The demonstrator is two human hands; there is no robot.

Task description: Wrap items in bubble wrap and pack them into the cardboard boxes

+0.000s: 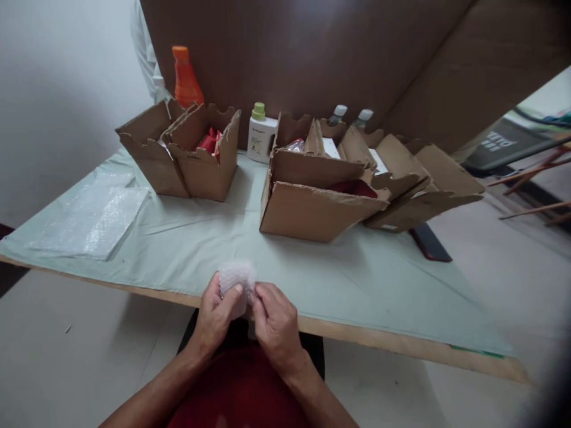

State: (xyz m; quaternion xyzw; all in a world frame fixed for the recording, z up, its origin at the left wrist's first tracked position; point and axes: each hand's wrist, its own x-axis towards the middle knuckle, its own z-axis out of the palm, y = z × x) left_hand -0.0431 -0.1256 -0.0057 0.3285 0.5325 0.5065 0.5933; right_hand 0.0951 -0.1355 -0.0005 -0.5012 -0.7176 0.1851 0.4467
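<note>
A small piece of bubble wrap (236, 274), folded or rolled up, is between my hands just above the table's front edge. My left hand (217, 310) is closed around its left side, with the thumb pressed on the face of it. At the right edge of the wrap, my right hand (277, 316) pinches it between thumb and bent fingers. Whether anything lies inside the wrap cannot be made out.
Flat bubble wrap sheets (96, 217) lie at the table's left. Behind stand cardboard boxes (307, 211) (209, 172), an orange bottle (186, 80) and a white bottle (261, 139) with a green cap. A dark flat phone-like object (430, 242) lies at the right edge.
</note>
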